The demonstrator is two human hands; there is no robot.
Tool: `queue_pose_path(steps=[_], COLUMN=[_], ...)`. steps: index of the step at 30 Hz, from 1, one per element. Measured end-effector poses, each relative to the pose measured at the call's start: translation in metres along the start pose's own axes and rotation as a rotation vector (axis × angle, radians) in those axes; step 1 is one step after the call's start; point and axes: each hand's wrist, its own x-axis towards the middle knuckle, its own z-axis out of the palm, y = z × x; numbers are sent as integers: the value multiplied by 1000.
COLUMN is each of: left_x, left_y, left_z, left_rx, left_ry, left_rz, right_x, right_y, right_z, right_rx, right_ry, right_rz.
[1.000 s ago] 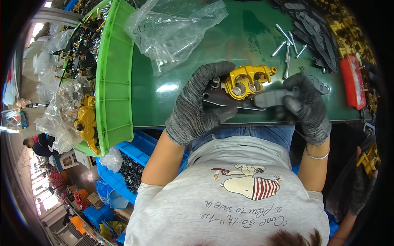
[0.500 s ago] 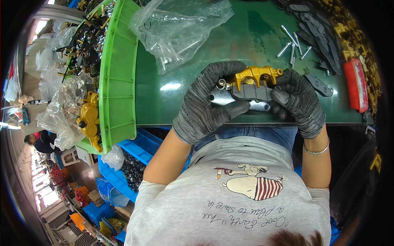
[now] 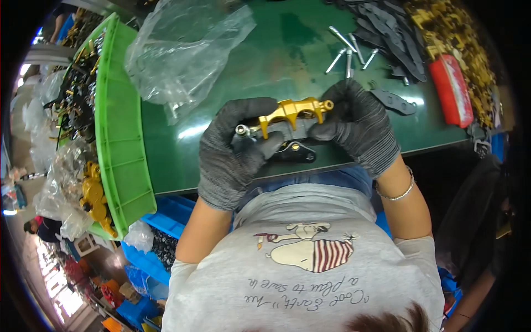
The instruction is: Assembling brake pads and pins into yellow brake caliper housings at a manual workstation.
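Observation:
A gold brake caliper (image 3: 290,113) is held near the front edge of the bench. My left hand (image 3: 228,155), in a grey-black glove, wraps its left end, with the thumb across the lower side. My gloved right hand (image 3: 362,128) pinches the right end, its thumb by a grey brake pad (image 3: 300,130) seated under the gold body. A black bracket (image 3: 297,152) with a gold-coloured fastener shows below the pad. On the left end, a round silver bolt end (image 3: 241,130) sticks out. My fingertips behind the caliper are hidden.
Several silver pins (image 3: 348,62) lie beyond my right hand, near a pile of dark flat plates (image 3: 381,27). One loose brake pad (image 3: 394,102) and a red packet (image 3: 451,90) are at right. A clear plastic bag (image 3: 182,55) and a green crate (image 3: 124,133) of parts stand at left.
The caliper has been tilted in my hands: the silver plate below the pad no longer shows, and a black bracket does. The whole view has shifted and turned slightly.

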Motion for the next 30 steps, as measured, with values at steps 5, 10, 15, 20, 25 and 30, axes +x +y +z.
queue_pose_path(steps=[5,10,15,20,25,30], left_x=[-1,0,4,4,2,2], left_y=[-14,-17,-17,-24,-30,-28], left_z=[-6,-11,-15,-21,-22,-21], left_rx=[-139,-352,-372,-212,-352,-308], left_ry=[-13,-121,-259,-334,-339,-323], left_rz=[-16,-55,32,103,181,209], right_x=[-10,-27,-37,-44,-41,-34], right_y=[-7,27,48,12,-30,-17], right_z=[-44,-91,-87,-53,0,25], right_rx=[-581,-1204,-771,-103,253,404], right_ry=[204,321,295,206,-87,-105], right_rz=[-169,-411,-280,-243,-156,126])
